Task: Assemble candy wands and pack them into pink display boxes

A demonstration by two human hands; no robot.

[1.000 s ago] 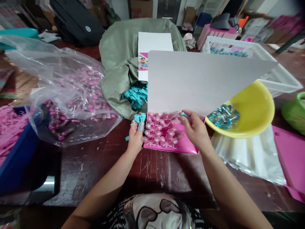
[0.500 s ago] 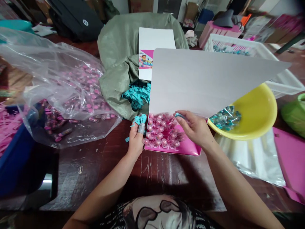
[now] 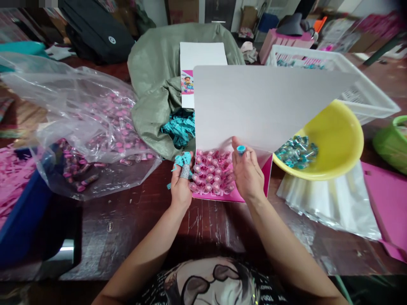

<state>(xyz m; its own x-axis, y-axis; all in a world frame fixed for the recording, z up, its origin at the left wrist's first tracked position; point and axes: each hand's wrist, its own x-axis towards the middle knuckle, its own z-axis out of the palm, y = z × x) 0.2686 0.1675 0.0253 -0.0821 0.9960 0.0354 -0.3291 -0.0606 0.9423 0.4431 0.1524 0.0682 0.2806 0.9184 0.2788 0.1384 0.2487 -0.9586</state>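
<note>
My left hand (image 3: 181,188) pinches a crumpled teal strip (image 3: 182,160) above the left edge of a pink display box (image 3: 254,182), and one finger wears a silver wrap (image 3: 185,171). Inside the box, rows of pink round capsules (image 3: 211,173) sit in a tray, close to that hand. My right hand (image 3: 246,171) stands upright over the box's right part, holding a small teal-capped piece (image 3: 241,149) between its fingertips. The box's white lid (image 3: 257,106) stands raised behind both hands and hides what lies beyond it.
A yellow bowl (image 3: 321,140) of teal-wrapped pieces sits right of the lid, before a white plastic crate (image 3: 349,80). A clear bag (image 3: 92,127) of pink pieces lies left, and a green sack (image 3: 155,84) holds teal strips. The wooden table (image 3: 127,237) runs beneath.
My right hand has turned upright and drawn back from the lid, now showing the teal-capped piece clearly. The view has shifted slightly, and my left hand stays about where it was.
</note>
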